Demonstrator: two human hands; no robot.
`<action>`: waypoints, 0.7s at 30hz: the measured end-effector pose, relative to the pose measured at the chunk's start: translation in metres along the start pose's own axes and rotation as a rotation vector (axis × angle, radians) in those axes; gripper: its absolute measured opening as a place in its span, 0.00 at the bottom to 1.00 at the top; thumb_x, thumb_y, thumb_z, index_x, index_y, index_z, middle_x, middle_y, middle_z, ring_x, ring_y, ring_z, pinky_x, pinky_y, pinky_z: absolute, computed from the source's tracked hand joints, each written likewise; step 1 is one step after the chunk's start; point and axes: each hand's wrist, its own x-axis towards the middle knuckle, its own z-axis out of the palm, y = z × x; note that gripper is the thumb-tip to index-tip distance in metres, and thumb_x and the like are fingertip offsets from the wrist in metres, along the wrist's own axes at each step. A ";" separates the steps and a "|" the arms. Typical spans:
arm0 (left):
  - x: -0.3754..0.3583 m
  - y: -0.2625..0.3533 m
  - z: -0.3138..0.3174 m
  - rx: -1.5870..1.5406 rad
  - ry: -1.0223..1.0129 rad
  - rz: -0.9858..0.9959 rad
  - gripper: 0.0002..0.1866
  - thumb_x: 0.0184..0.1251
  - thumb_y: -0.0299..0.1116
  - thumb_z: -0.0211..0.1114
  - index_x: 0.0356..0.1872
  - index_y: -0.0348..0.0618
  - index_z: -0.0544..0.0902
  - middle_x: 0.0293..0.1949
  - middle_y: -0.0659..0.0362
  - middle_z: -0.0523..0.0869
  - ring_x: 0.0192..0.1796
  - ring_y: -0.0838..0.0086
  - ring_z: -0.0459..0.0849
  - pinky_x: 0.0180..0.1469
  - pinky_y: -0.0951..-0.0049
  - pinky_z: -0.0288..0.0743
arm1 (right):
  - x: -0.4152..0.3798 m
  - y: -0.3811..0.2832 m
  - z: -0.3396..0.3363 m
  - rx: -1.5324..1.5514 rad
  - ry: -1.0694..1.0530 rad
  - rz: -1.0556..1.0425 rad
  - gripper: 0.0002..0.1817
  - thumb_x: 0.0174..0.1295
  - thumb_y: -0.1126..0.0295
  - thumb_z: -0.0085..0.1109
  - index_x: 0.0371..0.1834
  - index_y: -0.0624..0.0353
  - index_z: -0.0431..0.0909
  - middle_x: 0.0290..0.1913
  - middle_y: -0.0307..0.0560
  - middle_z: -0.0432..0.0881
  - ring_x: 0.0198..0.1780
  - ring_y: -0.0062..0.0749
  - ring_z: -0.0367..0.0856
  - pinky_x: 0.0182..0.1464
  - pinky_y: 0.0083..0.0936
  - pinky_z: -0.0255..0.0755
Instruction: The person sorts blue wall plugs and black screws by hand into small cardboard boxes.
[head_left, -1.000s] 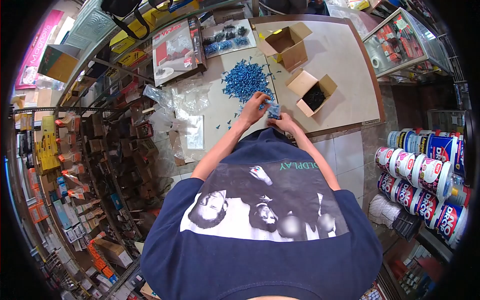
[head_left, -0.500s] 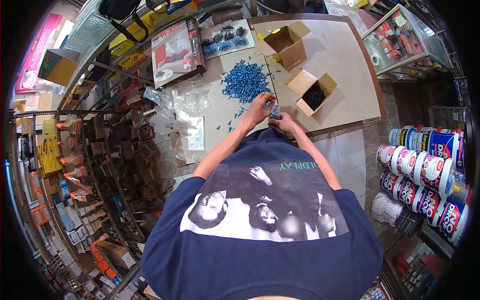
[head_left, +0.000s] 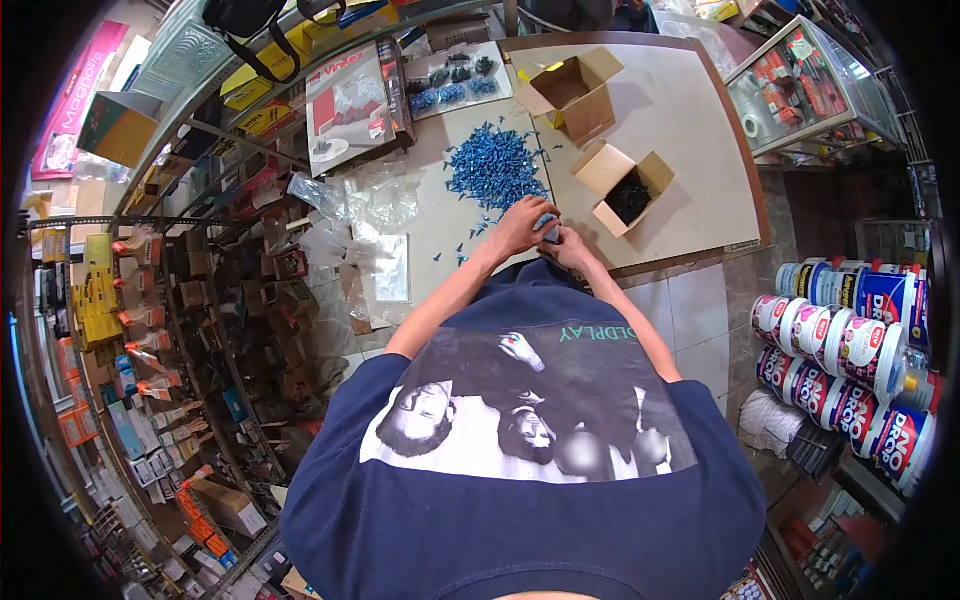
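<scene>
A small clear bag with blue pieces (head_left: 547, 226) is held between my two hands at the table's near edge. My left hand (head_left: 519, 225) has its fingers closed round the bag's left and top side. Against the lower right side of the bag, the fingers of my right hand (head_left: 571, 248) are pinched. Just beyond my left hand lies a heap of small blue plugs (head_left: 492, 165), with a few strays at its near left. An open carton of black pieces (head_left: 629, 198) stands right of my hands.
Another open carton (head_left: 578, 98) stands farther back. Filled bags of blue and black pieces lie on a white sheet (head_left: 487, 60) beside a Vinitex box (head_left: 347, 108). Crumpled clear plastic bags (head_left: 385, 195) lie left. Paint buckets (head_left: 850, 345) are stacked at the right.
My left hand has closed down round the bag from above it. The bag's upper part, upright before, is now largely covered by my fingers.
</scene>
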 end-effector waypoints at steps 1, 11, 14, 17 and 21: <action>-0.001 0.002 0.000 -0.013 0.105 0.045 0.09 0.61 0.30 0.67 0.40 0.39 0.82 0.41 0.51 0.82 0.47 0.56 0.79 0.52 0.62 0.74 | 0.002 0.003 0.000 0.029 0.030 -0.070 0.07 0.60 0.73 0.65 0.40 0.61 0.81 0.35 0.41 0.86 0.35 0.25 0.84 0.38 0.24 0.78; -0.059 -0.048 -0.010 0.366 0.212 -0.361 0.22 0.54 0.35 0.71 0.51 0.48 0.78 0.57 0.51 0.74 0.59 0.50 0.71 0.58 0.55 0.70 | -0.007 -0.028 -0.003 -0.392 0.238 -0.340 0.22 0.53 0.63 0.70 0.51 0.58 0.81 0.41 0.46 0.86 0.44 0.27 0.84 0.48 0.26 0.76; -0.082 -0.072 -0.008 0.393 0.147 -0.428 0.20 0.53 0.32 0.69 0.50 0.49 0.80 0.56 0.55 0.74 0.58 0.55 0.72 0.56 0.54 0.71 | -0.007 -0.028 -0.002 -0.344 0.204 -0.320 0.23 0.53 0.63 0.70 0.53 0.56 0.80 0.45 0.46 0.85 0.48 0.27 0.82 0.52 0.26 0.75; -0.089 -0.068 -0.016 0.371 0.173 -0.379 0.15 0.56 0.29 0.66 0.46 0.47 0.82 0.51 0.55 0.77 0.54 0.56 0.75 0.54 0.56 0.72 | -0.006 -0.030 0.001 -0.180 0.172 -0.338 0.23 0.53 0.64 0.70 0.54 0.54 0.80 0.45 0.44 0.85 0.47 0.29 0.82 0.52 0.27 0.75; -0.089 -0.068 -0.022 0.293 0.161 -0.422 0.12 0.58 0.25 0.63 0.44 0.43 0.83 0.48 0.52 0.80 0.53 0.56 0.76 0.56 0.61 0.73 | 0.001 -0.023 -0.003 -0.132 0.097 -0.286 0.27 0.53 0.63 0.72 0.57 0.55 0.78 0.48 0.43 0.84 0.49 0.27 0.81 0.53 0.24 0.73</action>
